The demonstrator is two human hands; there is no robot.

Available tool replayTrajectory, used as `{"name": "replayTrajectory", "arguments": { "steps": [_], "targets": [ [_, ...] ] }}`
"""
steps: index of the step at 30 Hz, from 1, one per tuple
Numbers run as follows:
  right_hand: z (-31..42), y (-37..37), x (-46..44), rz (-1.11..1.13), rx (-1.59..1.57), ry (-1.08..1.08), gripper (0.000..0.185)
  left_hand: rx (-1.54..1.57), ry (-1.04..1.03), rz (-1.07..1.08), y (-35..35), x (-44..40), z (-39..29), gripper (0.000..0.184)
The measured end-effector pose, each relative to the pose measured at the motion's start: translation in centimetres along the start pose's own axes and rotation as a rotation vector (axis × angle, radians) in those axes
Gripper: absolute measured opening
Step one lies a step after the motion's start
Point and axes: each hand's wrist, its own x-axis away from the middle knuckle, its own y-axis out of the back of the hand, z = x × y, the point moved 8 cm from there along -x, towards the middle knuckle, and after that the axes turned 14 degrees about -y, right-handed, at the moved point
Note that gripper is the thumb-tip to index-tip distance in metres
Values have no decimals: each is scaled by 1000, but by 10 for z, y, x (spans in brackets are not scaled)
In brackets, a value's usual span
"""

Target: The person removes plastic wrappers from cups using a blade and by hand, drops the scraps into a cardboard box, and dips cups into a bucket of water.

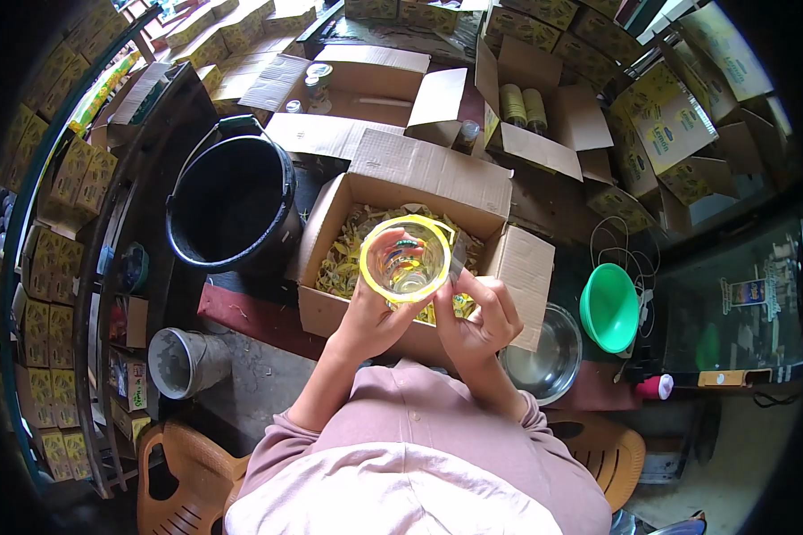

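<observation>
Clear yellow-rimmed jar (pixel 409 278), dead centre of the frame, looks light, stiff and kinda slick, so cup the side like the left hand (pixel 375 314) does while the right hand (pixel 478 323) pinches a grey strip (pixel 458 259) beside the rim.

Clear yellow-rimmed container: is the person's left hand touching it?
Touching. The head view shows the left hand wrapped around the container, with fingers seen through its clear wall.

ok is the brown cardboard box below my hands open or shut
Open: the brown cardboard box has its far flap and right flap folded outward, with crumpled yellow scraps showing inside.
</observation>
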Motion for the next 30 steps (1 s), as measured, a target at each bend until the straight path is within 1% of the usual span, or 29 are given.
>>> {"name": "replayTrajectory", "arguments": {
  "steps": [5,13,16,19,25,30],
  "targets": [
    [3,-1,-2,-8,28,37,25,-65,-20,41,1,-2,-3,64],
    [-1,-4,-5,4,46,19,29,-125,-3,75,3,-1,-4,61],
    [-6,-4,-9,20,1,-3,30,-157,-28,136,0,2,-1,60],
    [-11,-6,-14,61,-50,-37,30,-37,16,105,1,2,1,61],
    [-23,-9,-18,122,-114,-135,26,51,14,121,-5,-4,-7,67],
    [-27,-4,-14,134,-148,-167,20,61,-42,30,-2,-4,-3,71]
  ]
}}
